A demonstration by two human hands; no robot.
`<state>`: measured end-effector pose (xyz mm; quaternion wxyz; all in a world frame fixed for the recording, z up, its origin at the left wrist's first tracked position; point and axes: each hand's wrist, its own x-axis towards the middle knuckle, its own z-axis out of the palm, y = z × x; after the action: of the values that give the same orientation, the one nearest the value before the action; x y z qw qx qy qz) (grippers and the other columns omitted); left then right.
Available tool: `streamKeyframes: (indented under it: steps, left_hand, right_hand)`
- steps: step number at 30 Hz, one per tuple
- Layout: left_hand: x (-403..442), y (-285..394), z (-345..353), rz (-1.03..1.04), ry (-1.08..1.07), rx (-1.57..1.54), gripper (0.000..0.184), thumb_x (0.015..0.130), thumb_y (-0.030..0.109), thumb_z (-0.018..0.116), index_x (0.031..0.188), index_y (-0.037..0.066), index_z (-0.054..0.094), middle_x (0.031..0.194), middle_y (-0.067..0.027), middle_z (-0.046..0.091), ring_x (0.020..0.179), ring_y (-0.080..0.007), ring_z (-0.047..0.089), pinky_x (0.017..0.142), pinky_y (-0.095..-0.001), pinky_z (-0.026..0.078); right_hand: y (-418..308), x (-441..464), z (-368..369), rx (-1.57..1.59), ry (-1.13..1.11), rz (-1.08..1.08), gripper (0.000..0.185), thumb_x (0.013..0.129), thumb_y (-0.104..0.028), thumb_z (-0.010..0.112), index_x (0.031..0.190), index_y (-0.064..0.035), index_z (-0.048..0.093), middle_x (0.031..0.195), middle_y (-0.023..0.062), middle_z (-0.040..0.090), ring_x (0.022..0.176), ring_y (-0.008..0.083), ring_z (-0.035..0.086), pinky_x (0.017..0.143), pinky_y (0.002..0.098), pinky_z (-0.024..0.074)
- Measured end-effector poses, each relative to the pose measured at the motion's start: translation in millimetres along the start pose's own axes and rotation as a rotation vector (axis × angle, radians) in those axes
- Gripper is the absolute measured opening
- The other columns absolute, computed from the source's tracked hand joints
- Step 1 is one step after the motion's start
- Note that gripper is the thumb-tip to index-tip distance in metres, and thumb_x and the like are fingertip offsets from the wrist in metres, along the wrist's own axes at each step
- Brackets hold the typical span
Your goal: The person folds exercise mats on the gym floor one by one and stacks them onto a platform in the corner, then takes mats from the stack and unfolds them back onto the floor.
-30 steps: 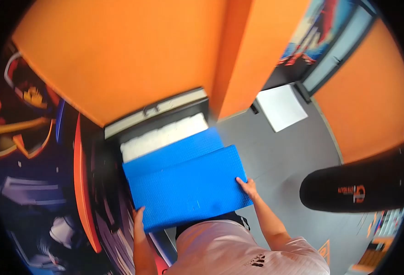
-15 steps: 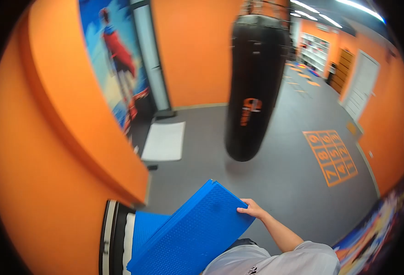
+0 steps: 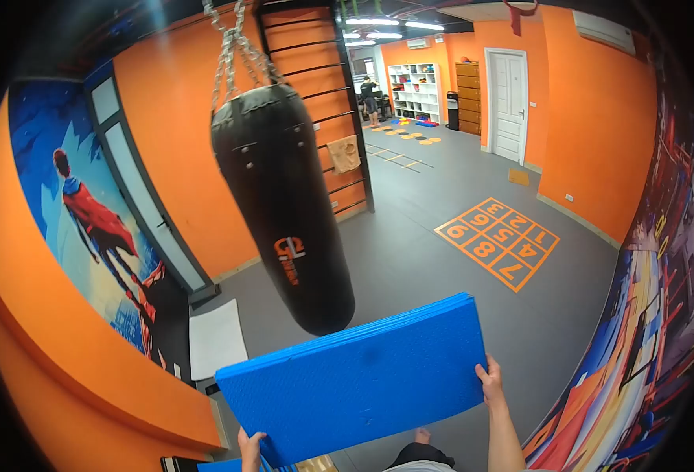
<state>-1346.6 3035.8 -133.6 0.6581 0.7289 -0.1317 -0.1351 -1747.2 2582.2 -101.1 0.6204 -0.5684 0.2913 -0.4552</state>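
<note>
A folded blue foam mat (image 3: pixel 362 377), with its stacked layers showing along the top edge, is held up in front of my body, its right end higher than its left. My right hand (image 3: pixel 490 383) grips its right edge, thumb on the near face and fingers behind. My left hand (image 3: pixel 250 448) holds the lower left corner, thumb on the near face; its other fingers are mostly hidden. Below the left corner, part of another blue mat (image 3: pixel 217 466) shows at the bottom of the view.
A black punching bag (image 3: pixel 284 204) hangs on chains just beyond the mat. A white mat (image 3: pixel 218 340) lies on the floor by the left wall. Orange number squares (image 3: pixel 500 242) mark the grey floor (image 3: pixel 410 259). Far back, a person (image 3: pixel 370 101) stands near white shelves (image 3: pixel 414 90).
My view has turned right and lifted. The blue mat has swung from a steep tilt to nearly level, clear of the mat beneath. My left hand has come into view at its lower left corner.
</note>
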Motion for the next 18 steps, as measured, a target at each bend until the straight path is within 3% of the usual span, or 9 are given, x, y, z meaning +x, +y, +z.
streamKeyframes:
  steps: [5, 8, 11, 14, 18]
  left_hand:
    - [53, 62, 168, 0.250, -0.052, 0.168, 0.084, 0.064, -0.004, 0.063, 0.142, 0.000, 0.034, 0.123, -0.0153, 0.058, 0.110, -0.0239, 0.057, 0.094, -0.0359, 0.045]
    - [71, 95, 268, 0.320, -0.141, 0.189, 0.094, 0.066, -0.007, 0.062, 0.150, 0.004, 0.021, 0.128, -0.0170, 0.056, 0.113, -0.0238, 0.057, 0.096, -0.0334, 0.045]
    - [87, 130, 364, 0.338, -0.265, 0.221, 0.094, 0.067, -0.007, 0.061, 0.151, 0.006, 0.019, 0.131, -0.0175, 0.055, 0.114, -0.0230, 0.057, 0.097, -0.0335, 0.045]
    - [105, 153, 453, 0.223, -0.424, 0.177, 0.094, 0.069, -0.007, 0.061, 0.151, 0.007, 0.018, 0.133, -0.0178, 0.053, 0.115, -0.0223, 0.056, 0.099, -0.0336, 0.043]
    - [152, 143, 575, 0.343, -0.585, 0.075, 0.090, 0.069, -0.008, 0.061, 0.150, 0.004, 0.023, 0.132, -0.0174, 0.054, 0.116, -0.0216, 0.055, 0.100, -0.0333, 0.042]
  right_hand:
    - [7, 52, -84, -0.100, 0.336, -0.149, 0.046, 0.092, -0.017, 0.061, 0.131, 0.0014, 0.047, 0.124, 0.0117, 0.057, 0.111, 0.0198, 0.053, 0.099, 0.0335, 0.0387]
    - [15, 75, -144, -0.110, 0.370, -0.179, 0.051, 0.093, -0.019, 0.060, 0.136, -0.0003, 0.040, 0.126, 0.0134, 0.055, 0.114, 0.0210, 0.052, 0.100, 0.0340, 0.0382]
    - [-10, 94, -185, -0.093, 0.438, -0.155, 0.051, 0.094, -0.018, 0.059, 0.137, -0.0004, 0.037, 0.125, 0.0140, 0.055, 0.116, 0.0209, 0.051, 0.102, 0.0336, 0.0367]
    - [-21, 111, -234, -0.211, 0.556, -0.243, 0.050, 0.095, -0.018, 0.058, 0.137, -0.0001, 0.037, 0.125, 0.0137, 0.054, 0.117, 0.0208, 0.051, 0.103, 0.0334, 0.0357]
    - [-27, 123, -294, -0.395, 0.719, -0.309, 0.051, 0.095, -0.020, 0.058, 0.138, 0.0002, 0.036, 0.129, 0.0131, 0.051, 0.122, 0.0217, 0.047, 0.105, 0.0343, 0.0334]
